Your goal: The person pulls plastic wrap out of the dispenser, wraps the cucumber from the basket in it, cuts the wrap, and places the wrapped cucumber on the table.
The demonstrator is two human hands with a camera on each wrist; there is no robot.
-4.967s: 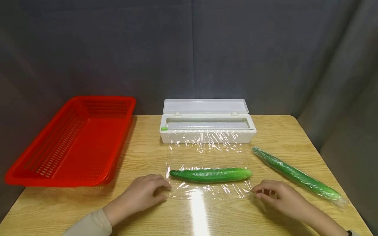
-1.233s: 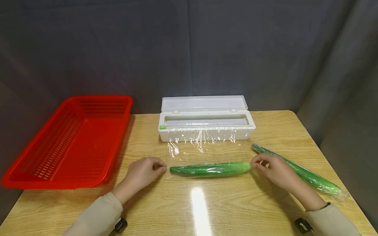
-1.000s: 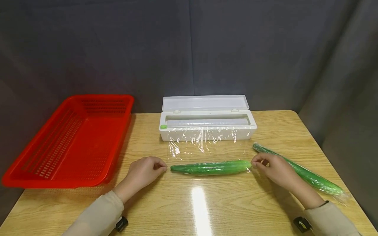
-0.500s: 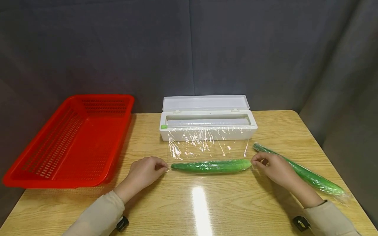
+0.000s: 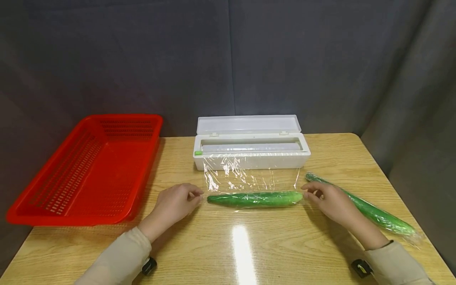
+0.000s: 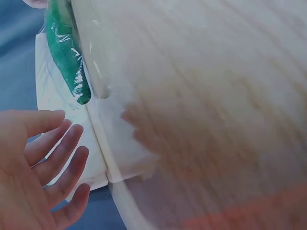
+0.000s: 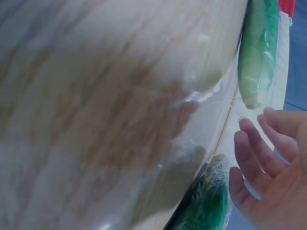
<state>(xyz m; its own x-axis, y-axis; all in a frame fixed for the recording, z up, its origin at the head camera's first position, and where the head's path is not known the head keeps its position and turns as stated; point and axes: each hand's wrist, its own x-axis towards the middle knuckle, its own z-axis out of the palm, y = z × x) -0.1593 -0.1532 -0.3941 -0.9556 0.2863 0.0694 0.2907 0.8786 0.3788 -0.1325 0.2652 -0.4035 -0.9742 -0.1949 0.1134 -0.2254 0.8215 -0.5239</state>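
A cucumber lies crosswise on the table, rolled in clear plastic wrap. The sheet still runs back to a white wrap dispenser with its lid raised. My left hand is just off the cucumber's dark end; the left wrist view shows its fingers loosely bent and apart, with nothing seen between them. By the pale end is my right hand, thumb and forefinger parted in the head view, fingers relaxed in the right wrist view. Whether fingertips touch the wrap's edges is unclear.
A second wrapped cucumber lies slanted on the right, partly behind my right hand. On the left stands a red plastic basket. A green slider sits at the dispenser's left end. Dark curtains hang behind the wooden table.
Since five seconds ago, the cucumber has been rolled up in the wrap and moved slightly toward the dispenser, both hands alongside. Within the last half second, both hands' pinching fingertips have parted.
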